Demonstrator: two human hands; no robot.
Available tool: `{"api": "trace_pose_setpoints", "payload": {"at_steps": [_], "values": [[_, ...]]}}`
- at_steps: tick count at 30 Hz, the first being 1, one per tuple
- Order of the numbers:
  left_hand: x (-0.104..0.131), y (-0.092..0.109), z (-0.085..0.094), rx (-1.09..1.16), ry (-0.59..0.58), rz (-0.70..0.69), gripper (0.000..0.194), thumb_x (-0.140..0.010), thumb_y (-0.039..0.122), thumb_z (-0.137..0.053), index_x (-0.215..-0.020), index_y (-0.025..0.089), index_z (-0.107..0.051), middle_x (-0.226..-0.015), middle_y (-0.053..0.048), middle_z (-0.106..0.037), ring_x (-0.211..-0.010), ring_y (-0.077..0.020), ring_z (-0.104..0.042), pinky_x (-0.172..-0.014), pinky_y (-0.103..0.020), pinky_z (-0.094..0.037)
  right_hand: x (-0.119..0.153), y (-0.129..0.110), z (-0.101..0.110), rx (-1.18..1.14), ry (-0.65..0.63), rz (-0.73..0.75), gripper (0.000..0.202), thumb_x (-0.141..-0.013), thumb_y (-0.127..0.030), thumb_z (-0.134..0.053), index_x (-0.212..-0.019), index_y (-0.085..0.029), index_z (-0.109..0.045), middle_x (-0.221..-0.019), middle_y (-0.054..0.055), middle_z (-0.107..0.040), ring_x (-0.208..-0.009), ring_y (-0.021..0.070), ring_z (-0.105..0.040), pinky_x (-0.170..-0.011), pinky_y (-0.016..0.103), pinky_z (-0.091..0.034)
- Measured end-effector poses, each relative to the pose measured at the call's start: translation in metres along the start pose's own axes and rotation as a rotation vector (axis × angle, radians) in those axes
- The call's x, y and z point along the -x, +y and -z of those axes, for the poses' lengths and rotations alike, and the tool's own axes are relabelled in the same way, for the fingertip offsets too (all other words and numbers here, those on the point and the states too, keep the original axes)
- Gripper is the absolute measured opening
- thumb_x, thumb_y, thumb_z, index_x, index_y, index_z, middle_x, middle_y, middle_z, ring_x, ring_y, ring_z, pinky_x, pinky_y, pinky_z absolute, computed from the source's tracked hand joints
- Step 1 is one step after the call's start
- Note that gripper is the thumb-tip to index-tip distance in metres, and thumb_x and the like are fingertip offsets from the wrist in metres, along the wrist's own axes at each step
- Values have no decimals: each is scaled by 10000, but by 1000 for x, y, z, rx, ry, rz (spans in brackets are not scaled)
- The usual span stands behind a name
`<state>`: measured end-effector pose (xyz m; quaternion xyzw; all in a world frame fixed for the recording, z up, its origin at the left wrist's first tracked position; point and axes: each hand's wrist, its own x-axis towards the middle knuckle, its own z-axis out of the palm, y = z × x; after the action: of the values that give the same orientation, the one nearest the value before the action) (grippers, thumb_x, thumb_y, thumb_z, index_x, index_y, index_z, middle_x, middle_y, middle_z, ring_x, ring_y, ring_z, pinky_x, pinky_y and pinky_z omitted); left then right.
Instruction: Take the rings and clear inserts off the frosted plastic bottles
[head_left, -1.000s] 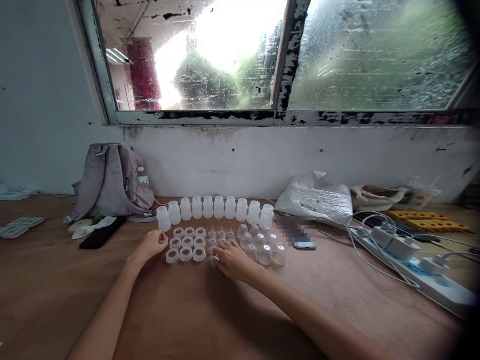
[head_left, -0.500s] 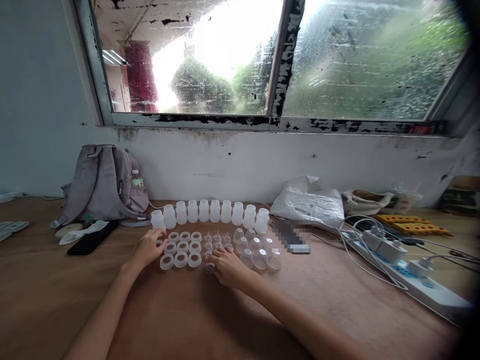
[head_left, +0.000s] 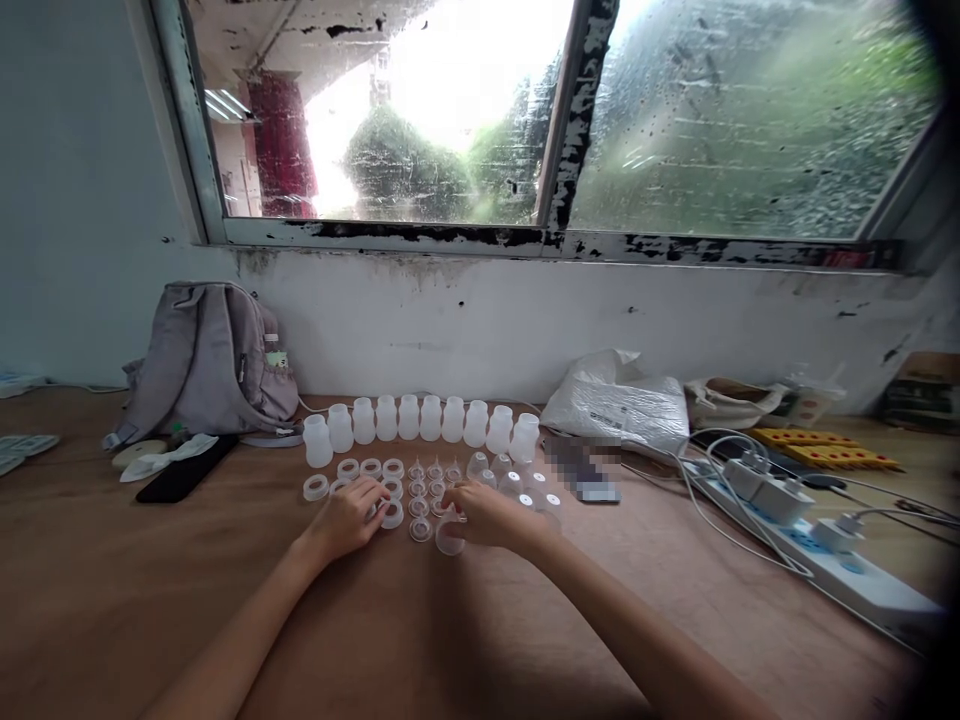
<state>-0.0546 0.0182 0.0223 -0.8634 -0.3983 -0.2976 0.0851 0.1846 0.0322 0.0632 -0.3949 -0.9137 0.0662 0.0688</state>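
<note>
My right hand (head_left: pixel 486 514) is closed around a clear dome cap (head_left: pixel 450 540), its open rim down near the tabletop. Left of that cap stand clear bottle nipples (head_left: pixel 421 529) in short columns. My left hand (head_left: pixel 346 517) is over the white screw rings (head_left: pixel 392 514), thumb and fingers curled about a ring of the front rows, partly hidden by the hand. One more screw ring (head_left: pixel 316 488) lies apart to the left. More clear dome caps (head_left: pixel 511 484) stand to the right, some behind my right forearm. Frosted baby bottles (head_left: pixel 409 417) form a curved row behind everything.
A grey backpack (head_left: pixel 202 365) leans at the wall, beside a black phone (head_left: pixel 187 470). On the right are a silver plastic bag (head_left: pixel 619 405), a blurred dark object (head_left: pixel 589 470), a white power strip (head_left: pixel 817 550) with cables, and yellow trays (head_left: pixel 825 447).
My left hand has moved right and nearer, from the leftmost bottle onto the rings. My right hand has shifted from the nipples slightly right and now holds a dome cap beside them.
</note>
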Motion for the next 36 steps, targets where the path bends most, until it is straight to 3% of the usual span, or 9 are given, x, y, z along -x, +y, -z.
{"api": "trace_pose_setpoints", "payload": {"at_steps": [3,6,12,16,21,27,31,34,36], "values": [[-1,5,-3,17,1,-22,139,-790,152,-419,-820,186,-550,-813,-47,-600,-797,-173,-556,-726,-299,-449,1,3,9,-32,-33,-7,238,-699,-296,-599,-905,-177,-608,-801,62,-624,-770,201,-569,-614,252,-406],[-1,6,-3,21,7,-23,150,-794,149,-407,-818,191,-550,-804,-42,-599,-790,-172,-557,-718,-297,-451,4,15,35,-110,68,-41,227,-746,-301,-551,-926,-174,-602,-832,57,-627,-694,155,-571,-605,234,-415],[-1,5,-3,24,-7,-10,151,-795,143,-406,-819,188,-549,-803,-42,-598,-796,-174,-550,-725,-303,-445,28,70,89,-53,317,-421,244,-742,-287,-528,-952,-175,-584,-847,60,-611,-714,157,-556,-621,235,-405],[-1,7,-4,49,-3,-8,158,-797,149,-404,-825,197,-552,-807,-38,-600,-784,-166,-554,-713,-293,-448,38,112,84,-4,243,-616,265,-683,-206,-542,-938,-152,-592,-905,84,-594,-834,208,-543,-649,250,-399],[-1,9,-4,62,-16,-10,161,-796,154,-400,-821,206,-549,-813,-36,-602,-792,-165,-551,-720,-293,-447,32,141,57,-65,146,-698,243,-603,-108,-565,-842,-105,-607,-689,69,-595,-598,177,-565,-490,235,-397],[-1,9,-6,68,-39,-6,155,-802,154,-398,-834,203,-542,-824,-33,-599,-805,-164,-541,-727,-297,-444,28,147,38,-126,89,-703,215,-587,-88,-583,-801,-102,-604,-542,18,-561,-440,130,-528,-410,213,-379],[-1,9,-7,82,-2,-25,159,-802,149,-399,-854,195,-543,-834,-43,-599,-813,-165,-546,-735,-304,-449,28,142,51,-86,184,-657,144,-612,-134,-595,-753,-108,-605,-685,78,-608,-638,196,-582,-533,253,-419],[-2,18,-5,91,89,-64,161,-797,140,-409,-876,188,-541,-859,-60,-599,-819,-170,-548,-741,-318,-454,20,119,66,-60,318,-574,158,-719,-196,-517,-849,-144,-589,-876,90,-608,-840,200,-556,-676,260,-414],[-4,35,-1,100,114,-139,181,-791,125,-413,-905,188,-538,-863,-64,-604,-811,-171,-552,-741,-324,-456,12,90,63,-87,379,-480,174,-780,-231,-448,-896,-187,-570,-886,45,-609,-795,147,-560,-676,229,-412]]}}
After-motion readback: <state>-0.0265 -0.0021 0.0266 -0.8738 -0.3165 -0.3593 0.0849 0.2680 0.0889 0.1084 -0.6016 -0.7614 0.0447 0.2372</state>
